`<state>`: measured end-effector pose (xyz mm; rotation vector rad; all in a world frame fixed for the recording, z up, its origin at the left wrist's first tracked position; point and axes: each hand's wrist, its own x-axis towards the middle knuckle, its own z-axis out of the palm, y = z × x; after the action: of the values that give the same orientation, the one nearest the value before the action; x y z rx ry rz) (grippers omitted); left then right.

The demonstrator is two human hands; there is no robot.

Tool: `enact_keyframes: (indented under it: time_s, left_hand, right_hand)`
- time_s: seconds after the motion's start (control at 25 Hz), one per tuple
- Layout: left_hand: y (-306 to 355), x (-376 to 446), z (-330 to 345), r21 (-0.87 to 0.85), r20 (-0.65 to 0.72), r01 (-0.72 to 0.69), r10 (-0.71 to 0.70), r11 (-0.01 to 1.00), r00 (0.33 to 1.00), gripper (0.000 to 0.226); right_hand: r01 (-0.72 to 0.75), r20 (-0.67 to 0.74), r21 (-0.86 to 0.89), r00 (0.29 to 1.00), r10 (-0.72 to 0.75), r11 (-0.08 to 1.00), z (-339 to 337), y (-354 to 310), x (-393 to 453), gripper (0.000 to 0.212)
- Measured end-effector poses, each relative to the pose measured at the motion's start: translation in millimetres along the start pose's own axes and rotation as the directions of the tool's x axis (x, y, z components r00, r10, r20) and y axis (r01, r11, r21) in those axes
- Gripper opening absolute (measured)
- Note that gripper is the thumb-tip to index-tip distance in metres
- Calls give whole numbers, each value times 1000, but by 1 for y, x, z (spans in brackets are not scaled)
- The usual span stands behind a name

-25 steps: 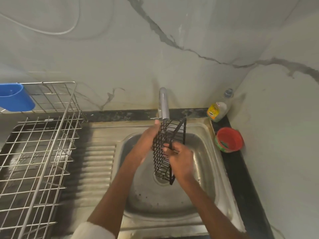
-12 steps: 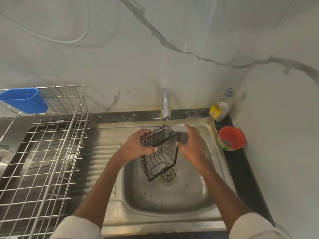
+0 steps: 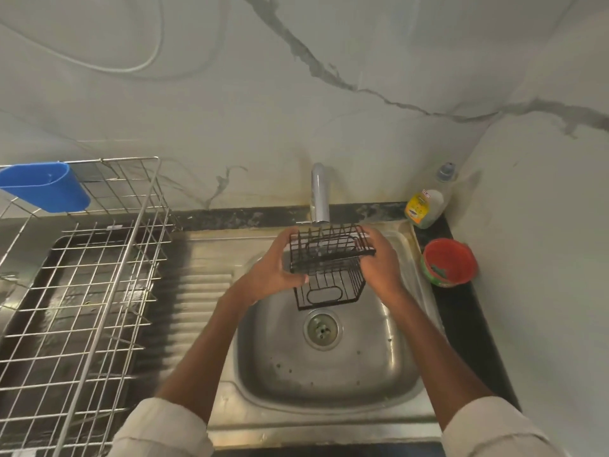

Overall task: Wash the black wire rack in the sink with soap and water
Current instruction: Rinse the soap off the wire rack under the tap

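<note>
Black wire rack (image 3: 328, 268) sits at frame centre, held above the sink (image 3: 329, 374) basin just below the tap (image 3: 320, 196). Left hand (image 3: 273, 272) grips its left edge, fingers curled; right hand (image 3: 379, 265) clasps its right edge. Basin lies open below, drain (image 3: 322, 328) exposed.

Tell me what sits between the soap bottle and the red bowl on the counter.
Nothing: in the head view, only bare black counter separates the soap bottle from the red bowl, which sits just in front of it, right of the sink.
</note>
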<state>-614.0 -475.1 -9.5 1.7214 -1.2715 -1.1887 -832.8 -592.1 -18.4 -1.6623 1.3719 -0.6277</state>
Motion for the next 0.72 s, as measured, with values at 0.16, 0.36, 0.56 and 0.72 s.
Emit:
enact_keyframes:
  time_s: [0.16,0.36,0.56,0.72]
  left_hand:
    - [21,32,34,-6,-131,25,-26,1000,991,50]
    - [16,65,40,-121,-130,102,-118,987,985,34]
    - [34,44,46,-378,-48,-24,7,925,999,38]
    - [16,5,42,-764,-58,102,-225,637,973,42]
  right_hand:
    - [-35,-75,270,996,57,962,-25,8,-23,77]
    - [11,50,225,999,-23,974,-59,3,-54,92]
    - [61,49,197,996,-72,979,-53,14,-69,99]
    - [161,62,255,981,-182,953,-39,15,-88,94]
